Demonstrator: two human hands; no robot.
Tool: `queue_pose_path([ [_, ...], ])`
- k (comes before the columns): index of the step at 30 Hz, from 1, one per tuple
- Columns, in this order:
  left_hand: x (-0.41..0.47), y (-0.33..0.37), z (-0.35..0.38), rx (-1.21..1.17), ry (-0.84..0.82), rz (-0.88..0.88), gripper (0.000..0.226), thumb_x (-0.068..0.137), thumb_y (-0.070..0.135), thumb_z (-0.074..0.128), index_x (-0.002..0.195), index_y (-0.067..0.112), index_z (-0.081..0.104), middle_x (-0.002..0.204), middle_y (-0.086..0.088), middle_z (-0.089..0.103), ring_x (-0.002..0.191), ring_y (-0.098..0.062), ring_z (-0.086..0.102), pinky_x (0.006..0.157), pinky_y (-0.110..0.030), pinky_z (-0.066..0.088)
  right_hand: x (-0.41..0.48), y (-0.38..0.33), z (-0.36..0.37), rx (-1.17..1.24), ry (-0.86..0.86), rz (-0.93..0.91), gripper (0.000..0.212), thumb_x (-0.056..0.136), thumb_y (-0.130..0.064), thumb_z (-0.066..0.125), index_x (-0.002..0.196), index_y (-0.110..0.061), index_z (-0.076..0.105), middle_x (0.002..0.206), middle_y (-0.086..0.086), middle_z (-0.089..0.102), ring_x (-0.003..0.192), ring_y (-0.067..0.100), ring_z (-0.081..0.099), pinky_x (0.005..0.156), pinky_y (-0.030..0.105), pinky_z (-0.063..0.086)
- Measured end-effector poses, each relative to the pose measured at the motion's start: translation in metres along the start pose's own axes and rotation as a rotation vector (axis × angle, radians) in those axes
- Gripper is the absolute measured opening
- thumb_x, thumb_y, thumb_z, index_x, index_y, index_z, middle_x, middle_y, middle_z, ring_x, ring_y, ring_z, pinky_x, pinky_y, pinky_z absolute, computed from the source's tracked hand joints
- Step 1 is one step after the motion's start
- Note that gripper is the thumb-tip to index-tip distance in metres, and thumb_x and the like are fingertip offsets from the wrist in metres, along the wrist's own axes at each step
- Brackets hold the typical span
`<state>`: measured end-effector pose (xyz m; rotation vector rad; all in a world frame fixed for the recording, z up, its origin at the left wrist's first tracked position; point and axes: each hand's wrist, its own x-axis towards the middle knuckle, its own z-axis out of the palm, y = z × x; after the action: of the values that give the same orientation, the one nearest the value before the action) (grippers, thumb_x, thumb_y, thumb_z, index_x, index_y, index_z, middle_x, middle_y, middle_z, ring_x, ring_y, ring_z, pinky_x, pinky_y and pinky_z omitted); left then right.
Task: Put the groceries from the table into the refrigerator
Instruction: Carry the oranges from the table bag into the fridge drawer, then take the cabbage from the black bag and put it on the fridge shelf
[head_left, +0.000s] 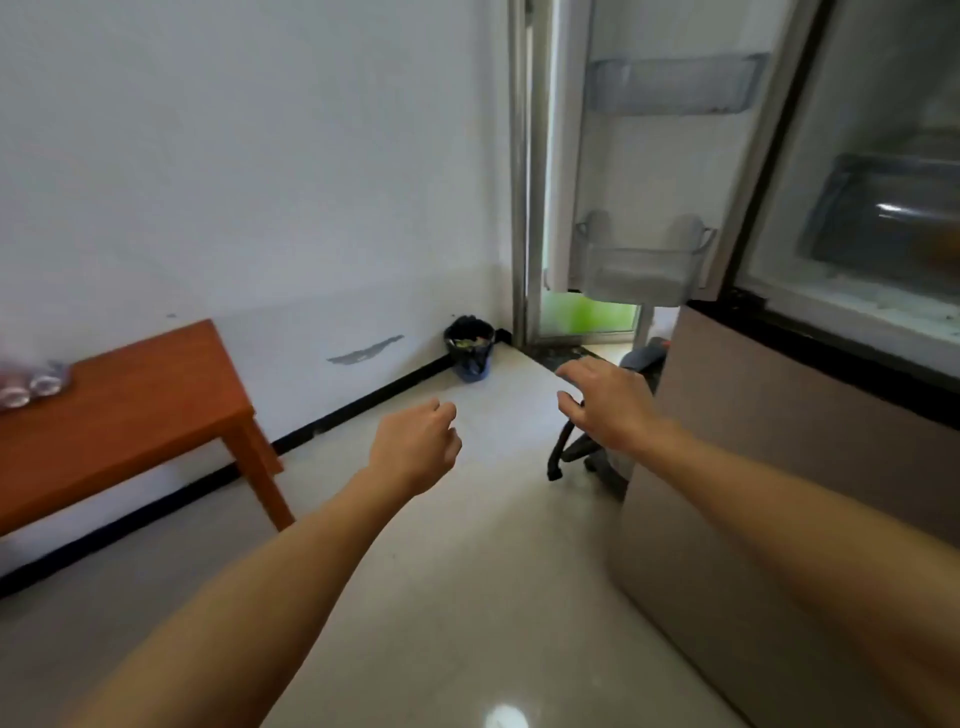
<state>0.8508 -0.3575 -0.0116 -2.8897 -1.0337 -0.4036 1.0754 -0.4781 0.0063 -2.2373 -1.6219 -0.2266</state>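
Note:
An orange-brown wooden table (130, 415) stands against the wall at the left. At its far left edge lies a blurred clear packet of groceries (28, 387). The refrigerator (857, 234) stands at the right with its upper door (649, 156) swung open; the door's clear bins look empty and a drawer shows inside. My left hand (415, 449) hangs over the floor, fingers loosely curled, holding nothing. My right hand (608, 400) is spread with relaxed fingers, empty, beside the fridge's lower front.
A dark waste bin (470, 349) sits in the corner by the wall. A doorway frame (524, 171) is behind the fridge door. A chair base with black legs (576, 449) stands next to the fridge's lower door (779, 493). Pale tiled floor lies between table and fridge.

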Motion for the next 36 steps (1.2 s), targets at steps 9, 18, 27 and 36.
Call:
queue_pose_path([
  [9,-0.174,-0.245,-0.057,0.093,-0.064,-0.351,0.021,0.093,0.032,0.047,0.103,0.016,0.058,0.099,-0.002,0.060,0.084,-0.023,0.060,0.070,-0.039,0.052,0.036,-0.285,0.097,0.148,-0.081,-0.264,0.038,0.093,-0.036,0.052,0.128,-0.022,0.055,0.122,-0.001,0.061,0.107,0.019,0.059,0.082,0.033,0.048],
  [18,-0.300,-0.400,-0.071,0.120,-0.140,-0.688,0.028,0.094,0.032,0.045,0.114,0.015,0.057,0.112,-0.005,0.058,0.099,-0.026,0.059,0.075,-0.035,0.046,0.057,-0.498,0.170,0.210,-0.195,-0.527,0.031,0.093,-0.036,0.053,0.121,-0.024,0.056,0.114,-0.005,0.062,0.099,0.016,0.061,0.078,0.029,0.050],
  [27,-0.327,-0.561,-0.068,0.124,-0.114,-0.783,0.024,0.093,0.029,0.046,0.110,0.014,0.056,0.105,-0.003,0.057,0.092,-0.025,0.059,0.075,-0.041,0.051,0.135,-0.650,0.259,0.239,-0.270,-0.657,0.032,0.092,-0.038,0.054,0.122,-0.026,0.055,0.111,-0.006,0.062,0.095,0.012,0.060,0.076,0.031,0.054],
  [36,-0.324,-0.724,-0.085,0.109,-0.068,-0.891,0.017,0.093,0.027,0.049,0.103,0.017,0.057,0.099,0.000,0.056,0.091,-0.022,0.058,0.071,-0.037,0.050,0.238,-0.808,0.322,0.271,-0.354,-0.738,0.035,0.093,-0.037,0.052,0.127,-0.025,0.053,0.120,-0.002,0.060,0.104,0.021,0.060,0.078,0.035,0.049],
])
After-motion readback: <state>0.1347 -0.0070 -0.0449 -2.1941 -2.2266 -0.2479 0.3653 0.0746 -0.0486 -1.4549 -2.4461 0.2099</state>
